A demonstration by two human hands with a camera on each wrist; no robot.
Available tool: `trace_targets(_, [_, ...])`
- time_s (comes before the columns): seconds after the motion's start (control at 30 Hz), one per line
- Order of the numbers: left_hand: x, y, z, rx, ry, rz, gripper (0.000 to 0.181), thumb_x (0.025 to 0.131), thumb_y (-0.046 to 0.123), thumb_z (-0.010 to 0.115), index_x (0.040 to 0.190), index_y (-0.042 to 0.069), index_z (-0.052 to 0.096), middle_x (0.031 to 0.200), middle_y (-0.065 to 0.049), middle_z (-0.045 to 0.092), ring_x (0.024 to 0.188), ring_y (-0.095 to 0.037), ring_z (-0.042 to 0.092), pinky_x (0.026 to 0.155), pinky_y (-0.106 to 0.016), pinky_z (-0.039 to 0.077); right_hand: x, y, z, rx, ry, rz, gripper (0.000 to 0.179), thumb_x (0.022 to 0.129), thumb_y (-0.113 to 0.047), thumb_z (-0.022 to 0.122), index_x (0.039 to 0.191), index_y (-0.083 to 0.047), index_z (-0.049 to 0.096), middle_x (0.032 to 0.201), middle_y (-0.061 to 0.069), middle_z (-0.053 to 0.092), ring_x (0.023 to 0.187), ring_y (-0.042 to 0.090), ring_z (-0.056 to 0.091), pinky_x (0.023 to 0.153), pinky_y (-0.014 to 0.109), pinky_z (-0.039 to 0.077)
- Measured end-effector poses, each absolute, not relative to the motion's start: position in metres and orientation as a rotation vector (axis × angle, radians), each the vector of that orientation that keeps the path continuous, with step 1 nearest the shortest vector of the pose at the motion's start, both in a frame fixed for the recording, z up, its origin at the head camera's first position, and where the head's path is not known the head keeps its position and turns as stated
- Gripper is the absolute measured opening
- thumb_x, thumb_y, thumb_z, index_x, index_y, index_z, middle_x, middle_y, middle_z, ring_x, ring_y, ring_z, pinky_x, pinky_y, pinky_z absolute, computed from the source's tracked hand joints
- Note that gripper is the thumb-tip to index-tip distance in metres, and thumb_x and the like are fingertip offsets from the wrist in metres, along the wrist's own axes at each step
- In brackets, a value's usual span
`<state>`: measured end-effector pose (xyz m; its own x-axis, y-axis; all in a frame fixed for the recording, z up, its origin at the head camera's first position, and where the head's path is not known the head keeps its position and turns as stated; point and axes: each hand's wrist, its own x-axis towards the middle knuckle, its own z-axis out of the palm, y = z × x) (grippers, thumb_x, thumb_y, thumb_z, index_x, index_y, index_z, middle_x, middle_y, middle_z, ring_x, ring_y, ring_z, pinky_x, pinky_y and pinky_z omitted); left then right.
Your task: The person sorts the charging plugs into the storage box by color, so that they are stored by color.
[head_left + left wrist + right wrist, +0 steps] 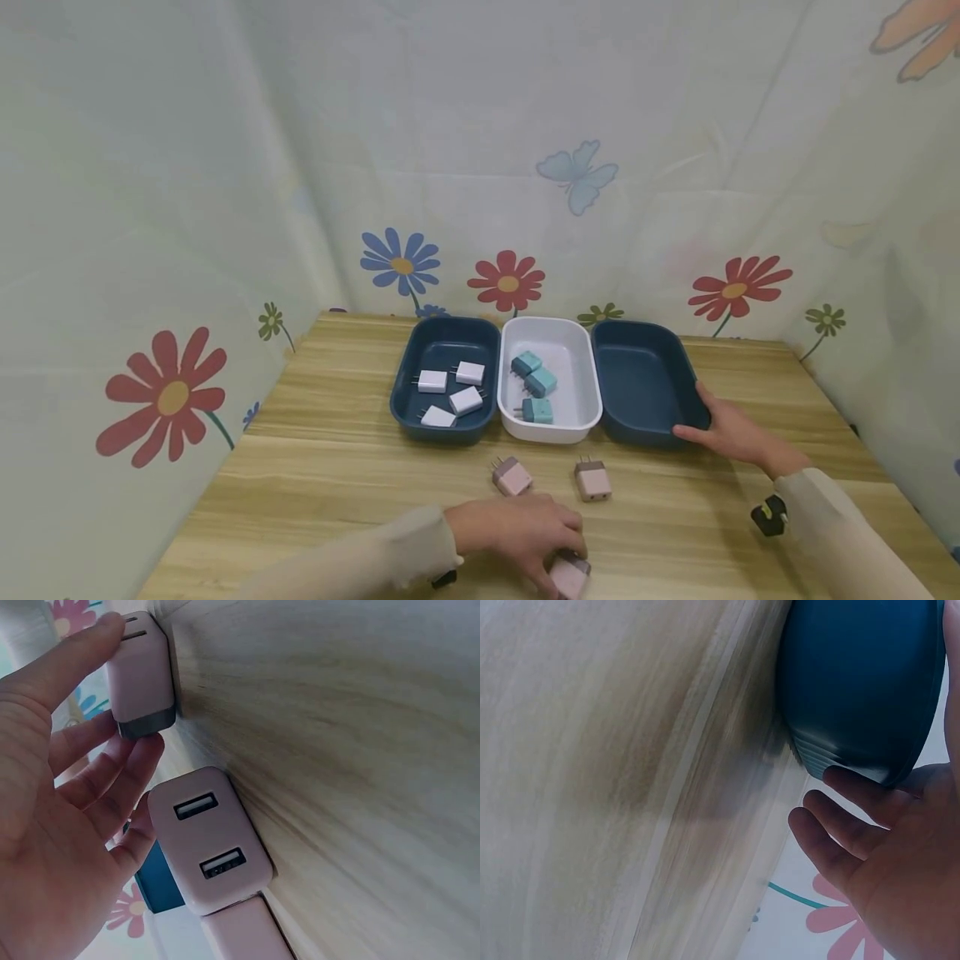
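Note:
In the head view my left hand [528, 533] is low at the front of the table. Its thumb and fingers pinch a pink USB wall charger [572, 575], which stays close over the wood in the left wrist view. Two more pink chargers lie beyond the hand, one near the knuckles [513, 477] and another to its right [593, 480]. At the right, my right hand [738, 432] holds the near right corner of a dark blue tray [645, 375], thumb at the front and index finger along the side. No charger lies in that tray.
Left of it, touching, stands a white tray [577, 421] with several teal chargers [540, 382]. Beside that is another dark blue tray [405, 408] holding several white chargers [467, 401]. A flowered cloth [480, 150] hangs behind the wooden table [315, 467].

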<state>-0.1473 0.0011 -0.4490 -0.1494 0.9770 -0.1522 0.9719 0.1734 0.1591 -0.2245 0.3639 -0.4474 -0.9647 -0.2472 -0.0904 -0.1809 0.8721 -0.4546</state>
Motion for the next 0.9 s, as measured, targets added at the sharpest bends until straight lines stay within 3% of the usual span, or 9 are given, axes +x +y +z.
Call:
trace_targets(0.33, [-0.155, 0.004, -0.455, 1.842, 2.281, 0.060, 0.044, 0.079, 0.047, 0.072, 0.115, 0.023, 0.062, 0.100, 0.014, 0.050, 0.087, 0.005, 0.044, 0.071, -0.010, 0.033, -0.224, 0.363, -0.447, -0.321, 2.892, -0.677, 0.108, 0.083, -0.053, 0.065, 0.142, 0.018, 0.007, 0.140, 0.044, 0.021, 0.125, 0.056, 0.030, 0.097, 0.063, 0.030])
trace_targets(0.9, [-0.164, 0.004, -0.441, 1.794, 2.351, 0.163, 0.047, 0.079, 0.046, 0.073, 0.116, 0.020, 0.061, 0.109, 0.010, 0.051, 0.090, 0.003, 0.046, 0.079, -0.010, 0.036, -0.225, 0.367, -0.452, -0.356, 2.908, -0.682, 0.107, 0.084, -0.051, 0.065, 0.142, 0.018, 0.008, 0.140, 0.043, 0.023, 0.124, 0.054, 0.033, 0.095, 0.062, 0.034])
